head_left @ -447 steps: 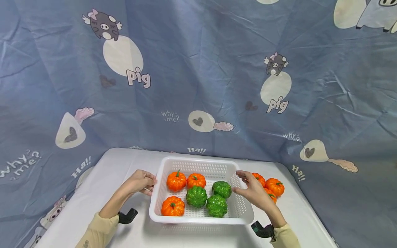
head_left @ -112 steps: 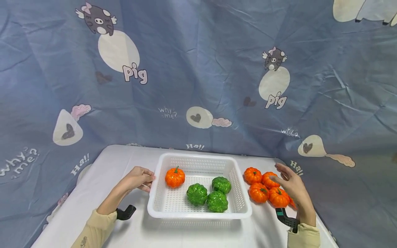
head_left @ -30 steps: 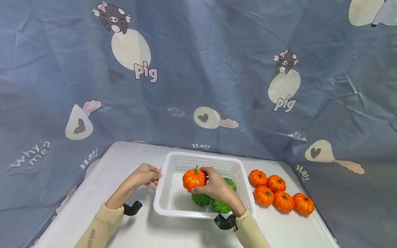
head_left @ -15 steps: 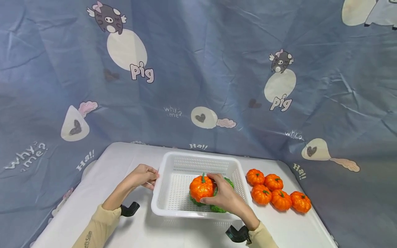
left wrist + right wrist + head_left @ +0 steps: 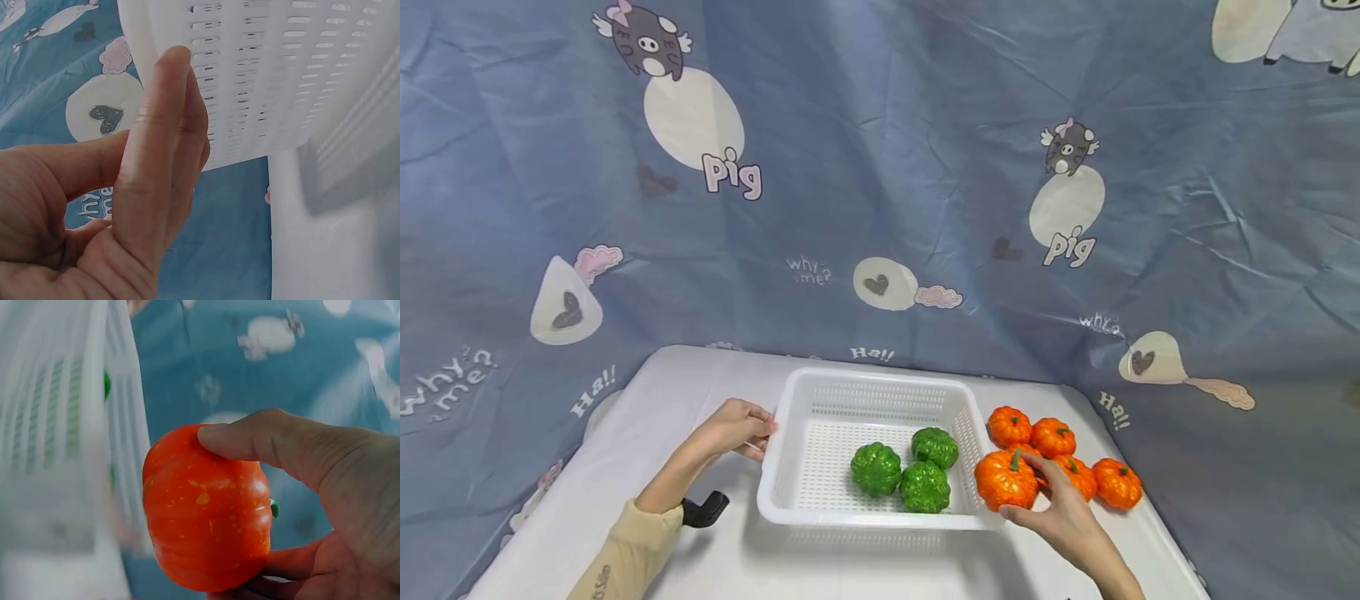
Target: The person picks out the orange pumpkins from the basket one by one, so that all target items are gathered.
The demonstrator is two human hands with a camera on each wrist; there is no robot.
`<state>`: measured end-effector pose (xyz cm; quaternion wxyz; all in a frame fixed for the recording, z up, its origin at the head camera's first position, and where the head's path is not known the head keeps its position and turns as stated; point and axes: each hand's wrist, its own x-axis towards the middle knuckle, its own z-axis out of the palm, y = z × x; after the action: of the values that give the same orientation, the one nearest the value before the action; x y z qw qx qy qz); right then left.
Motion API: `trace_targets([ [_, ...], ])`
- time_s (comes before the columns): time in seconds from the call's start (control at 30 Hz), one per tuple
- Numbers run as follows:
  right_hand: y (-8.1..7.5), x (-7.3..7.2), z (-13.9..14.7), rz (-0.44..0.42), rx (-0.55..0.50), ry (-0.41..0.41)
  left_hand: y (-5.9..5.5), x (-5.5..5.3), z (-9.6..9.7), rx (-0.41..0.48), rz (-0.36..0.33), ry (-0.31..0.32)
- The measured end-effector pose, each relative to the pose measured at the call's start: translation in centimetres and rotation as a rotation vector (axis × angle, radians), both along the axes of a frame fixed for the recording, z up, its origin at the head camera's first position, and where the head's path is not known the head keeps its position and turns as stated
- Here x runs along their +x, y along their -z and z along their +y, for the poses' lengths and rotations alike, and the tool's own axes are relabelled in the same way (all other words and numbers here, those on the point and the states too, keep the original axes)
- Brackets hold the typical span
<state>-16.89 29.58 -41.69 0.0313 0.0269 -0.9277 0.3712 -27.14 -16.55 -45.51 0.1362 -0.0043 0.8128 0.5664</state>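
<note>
My right hand [image 5: 1066, 510] holds an orange toy pumpkin [image 5: 1004, 481] with a green stem, thumb on one side and fingers on the other. It hangs just past the right rim of a white perforated plastic basket [image 5: 880, 521]. In the right wrist view the thumb presses the glossy orange pumpkin [image 5: 206, 512] near the basket wall. My left hand [image 5: 733, 429] touches the basket's left side; the left wrist view has its fairly straight fingers [image 5: 150, 144] against the outer wall. Three green pumpkins [image 5: 876, 468] sit clustered in the basket, towards its right half.
Several orange pumpkins [image 5: 1117, 484] lie on the white table [image 5: 700, 383] right of the basket, some partly hidden behind the held one and the right hand. A blue cloth [image 5: 880, 167] with pig prints hangs behind the table.
My right hand has carried the orange pumpkin from above the green ones rightwards, out over the basket's right rim. The left hand stays at the basket's left side.
</note>
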Motion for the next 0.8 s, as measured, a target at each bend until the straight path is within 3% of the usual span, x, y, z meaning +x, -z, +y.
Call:
trace_targets([
  [0.3, 2.2, 0.6, 6.6, -0.201, -0.012, 0.205, 0.0, 0.0, -0.1, 0.004, -0.006, -0.001],
  [0.5, 4.1, 0.1, 8.1, -0.200, -0.021, 0.214, 0.1, -0.1, -0.2, 0.008, -0.005, -0.008],
  [0.8, 8.6, -1.3, 9.0, -0.141, 0.024, 0.228, 0.0, -0.1, 0.0, 0.007, -0.008, -0.010],
])
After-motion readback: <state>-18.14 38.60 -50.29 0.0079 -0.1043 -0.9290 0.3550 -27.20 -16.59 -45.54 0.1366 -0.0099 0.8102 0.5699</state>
